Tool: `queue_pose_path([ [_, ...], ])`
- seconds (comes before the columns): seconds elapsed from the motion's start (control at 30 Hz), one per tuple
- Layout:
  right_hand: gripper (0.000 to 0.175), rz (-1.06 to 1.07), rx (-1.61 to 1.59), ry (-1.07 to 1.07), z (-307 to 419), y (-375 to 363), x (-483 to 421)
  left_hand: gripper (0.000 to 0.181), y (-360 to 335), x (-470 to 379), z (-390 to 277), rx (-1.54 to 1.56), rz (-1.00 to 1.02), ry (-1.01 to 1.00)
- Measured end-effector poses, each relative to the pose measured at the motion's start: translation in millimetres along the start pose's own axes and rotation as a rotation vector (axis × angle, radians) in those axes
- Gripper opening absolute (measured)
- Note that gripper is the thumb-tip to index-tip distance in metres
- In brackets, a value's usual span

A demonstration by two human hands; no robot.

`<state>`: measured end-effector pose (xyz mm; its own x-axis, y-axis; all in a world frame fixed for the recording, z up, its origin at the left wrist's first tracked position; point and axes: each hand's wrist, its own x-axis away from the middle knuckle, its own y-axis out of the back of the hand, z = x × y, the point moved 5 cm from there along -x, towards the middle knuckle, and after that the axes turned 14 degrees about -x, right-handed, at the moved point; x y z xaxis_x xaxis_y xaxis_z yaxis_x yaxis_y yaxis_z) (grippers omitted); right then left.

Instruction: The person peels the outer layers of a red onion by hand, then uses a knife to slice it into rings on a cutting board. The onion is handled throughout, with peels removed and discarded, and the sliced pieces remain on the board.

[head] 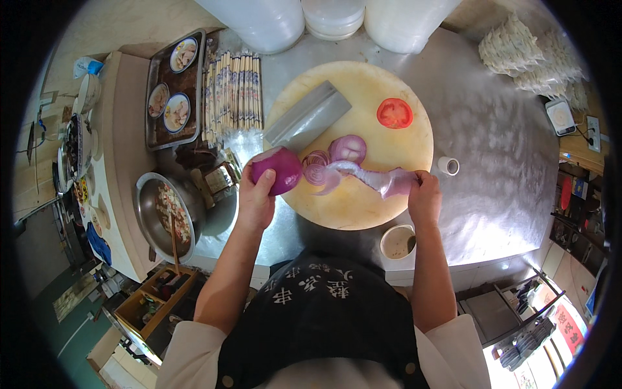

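Observation:
My left hand point(260, 199) grips a purple onion point(279, 170) over the left edge of a round cutting board point(340, 209). Between the fingertips of my right hand point(425, 197) is one end of a long strip of onion peel point(381, 181), which stretches leftward above the board. Behind the peel lie a cut piece of onion point(349, 148) and thin onion slices point(316, 170). A cleaver point(311, 114) rests flat on the board's upper left, its handle hidden. Half a tomato point(394, 113), cut face up, sits at the upper right.
Left are a metal bowl point(146, 209) of chopped food with chopsticks point(174, 238), wrapped chopsticks point(233, 92) and a tray point(160, 133) holding small bowls. A white cup point(398, 243) stands by my right forearm, a small roll point(448, 166) farther right. White containers point(335, 19) line the back.

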<state>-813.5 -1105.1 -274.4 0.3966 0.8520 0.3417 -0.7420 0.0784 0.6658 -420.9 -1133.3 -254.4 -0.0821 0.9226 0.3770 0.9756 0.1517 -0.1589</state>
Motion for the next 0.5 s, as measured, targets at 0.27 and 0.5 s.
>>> queue_pose_path([
  [0.27,0.036,-0.248,0.111,0.38,38,18,15,0.075,18,-2,-21,0.318,-0.077,0.237],
  [0.5,0.042,0.139,-0.574,0.323,94,-1,30,0.094,-33,-14,-33,0.548,0.15,0.362],
])
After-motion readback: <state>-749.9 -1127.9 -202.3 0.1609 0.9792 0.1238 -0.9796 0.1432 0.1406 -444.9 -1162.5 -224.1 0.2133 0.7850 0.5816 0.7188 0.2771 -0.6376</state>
